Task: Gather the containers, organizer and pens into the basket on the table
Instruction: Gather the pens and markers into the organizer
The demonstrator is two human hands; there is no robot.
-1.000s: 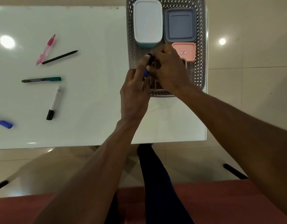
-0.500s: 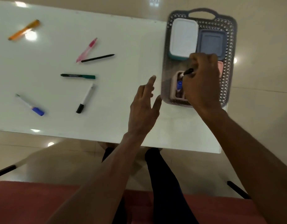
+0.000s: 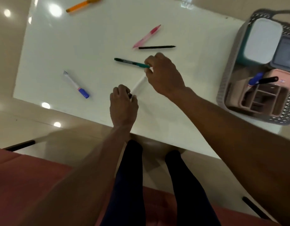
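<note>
My left hand (image 3: 123,103) is closed around the black cap end of a white marker (image 3: 139,84) lying on the white table (image 3: 92,38). My right hand (image 3: 163,74) pinches the near end of a green pen (image 3: 129,62). At the right stands the grey basket (image 3: 229,70), holding a white-lidded container (image 3: 261,41), a grey-lidded container (image 3: 286,54) and a pink organizer (image 3: 261,98). A blue-capped marker (image 3: 255,78) and a black pen (image 3: 268,79) stick out of the organizer.
Loose on the table lie a pink pen (image 3: 147,36), a thin black pen (image 3: 157,47), a white marker with a blue cap (image 3: 76,84) and an orange pen (image 3: 83,4) at the far edge. My legs (image 3: 129,176) show below the table's near edge.
My right hand left the basket, where the black pen now stands in the organizer, and moved left to the green pen. My left hand moved to the white marker and closed on it.
</note>
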